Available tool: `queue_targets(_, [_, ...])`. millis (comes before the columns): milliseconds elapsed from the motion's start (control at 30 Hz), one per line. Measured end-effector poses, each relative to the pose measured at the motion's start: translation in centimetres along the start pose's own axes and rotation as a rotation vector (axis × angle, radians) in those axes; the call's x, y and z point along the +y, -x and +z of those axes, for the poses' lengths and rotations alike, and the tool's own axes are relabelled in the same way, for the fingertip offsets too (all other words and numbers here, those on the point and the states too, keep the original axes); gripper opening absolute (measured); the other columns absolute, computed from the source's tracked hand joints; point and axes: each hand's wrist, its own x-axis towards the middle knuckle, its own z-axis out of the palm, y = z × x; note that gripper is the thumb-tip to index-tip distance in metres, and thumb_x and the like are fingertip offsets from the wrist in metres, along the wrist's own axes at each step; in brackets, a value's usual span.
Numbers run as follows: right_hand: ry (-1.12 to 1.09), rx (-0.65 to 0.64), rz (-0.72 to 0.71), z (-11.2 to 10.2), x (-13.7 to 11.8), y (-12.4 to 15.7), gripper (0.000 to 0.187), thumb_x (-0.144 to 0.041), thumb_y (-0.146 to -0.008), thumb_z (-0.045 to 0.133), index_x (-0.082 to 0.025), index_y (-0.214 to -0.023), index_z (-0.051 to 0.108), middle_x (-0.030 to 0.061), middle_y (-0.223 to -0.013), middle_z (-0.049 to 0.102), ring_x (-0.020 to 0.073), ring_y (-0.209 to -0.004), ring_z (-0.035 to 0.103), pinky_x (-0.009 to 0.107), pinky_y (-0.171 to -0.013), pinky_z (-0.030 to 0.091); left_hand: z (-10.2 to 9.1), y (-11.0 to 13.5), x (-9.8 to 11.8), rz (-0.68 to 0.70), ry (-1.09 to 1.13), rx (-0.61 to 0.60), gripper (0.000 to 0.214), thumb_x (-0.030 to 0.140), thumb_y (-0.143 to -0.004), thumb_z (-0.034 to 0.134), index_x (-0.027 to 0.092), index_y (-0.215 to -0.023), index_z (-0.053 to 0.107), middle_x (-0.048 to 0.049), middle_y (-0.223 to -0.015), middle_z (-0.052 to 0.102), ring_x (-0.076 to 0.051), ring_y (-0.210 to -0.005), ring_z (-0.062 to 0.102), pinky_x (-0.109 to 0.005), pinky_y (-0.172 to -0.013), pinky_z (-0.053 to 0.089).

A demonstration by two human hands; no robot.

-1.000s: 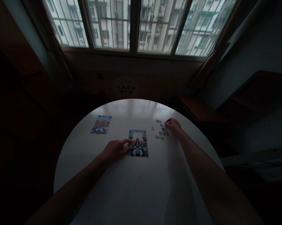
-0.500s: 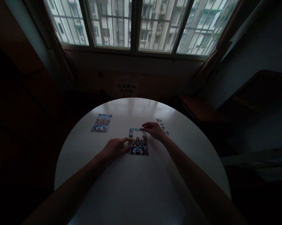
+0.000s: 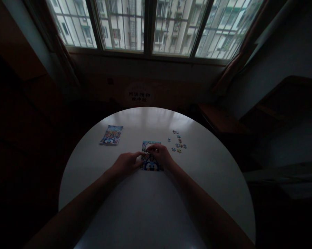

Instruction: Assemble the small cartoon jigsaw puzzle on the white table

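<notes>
I face a barred window [image 3: 148,29], pale buildings [image 3: 132,24] beyond it, curtains [image 3: 229,74] at either side. Its daylight leaves my room dim but glints on the white table [image 3: 145,207]; the dark form [image 3: 287,95] at my right is possibly a chair.

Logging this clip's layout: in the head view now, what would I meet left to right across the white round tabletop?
Rectangular blue-and-orange printed sheet or packet → bare left hand → flat rectangular jigsaw puzzle with a blue cartoon face → scattered small multicoloured loose jigsaw pieces. The right hand overlaps the puzzle, so it is left out.
</notes>
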Motion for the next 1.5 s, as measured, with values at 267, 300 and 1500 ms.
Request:
queue_targets(267, [0.132,0.026,-0.111,0.5,0.5,0.4,0.013,-0.015,-0.078,0.063,-0.021,-0.082,0.073,0.0036,-0.083,0.068,0.0166,-0.084,0.058,0.029,-0.081,0.042,0.3,-0.1,-0.2,0.006,-0.028,0.022,0.036,0.043,-0.085,0.05,0.032,-0.118,0.058,0.0016,-0.069,0.064,-0.014,-0.063,0.058,-0.021,-0.057,0.032])
queue_targets(300, [0.148,0.042,-0.12,0.6,0.7,0.5,0.013,-0.015,-0.078,0.064,-0.022,-0.083,0.074,0.0039,-0.084,0.067,0.0173,-0.086,0.057,0.03,-0.082,0.042,0.4,-0.1,-0.3,0.008,-0.029,0.023,0.036,0.043,-0.085,0.049,0.032,-0.118,0.058,0.0018,-0.068,0.064,-0.014,-0.062,0.058,-0.021,-0.057,0.032])
queue_targets(1500, [0.249,0.125,-0.067,0.4,0.7,1.0,0.033,-0.001,-0.071,0.054,-0.027,-0.073,0.075,0.0042,-0.09,0.059,0.02,-0.093,0.049,0.037,-0.088,0.036,0.2,-0.1,-0.2,0.006,-0.018,0.011,0.037,0.044,-0.085,0.05,0.032,-0.118,0.059,0.0014,-0.067,0.064,-0.014,-0.059,0.056,-0.022,-0.058,0.033])
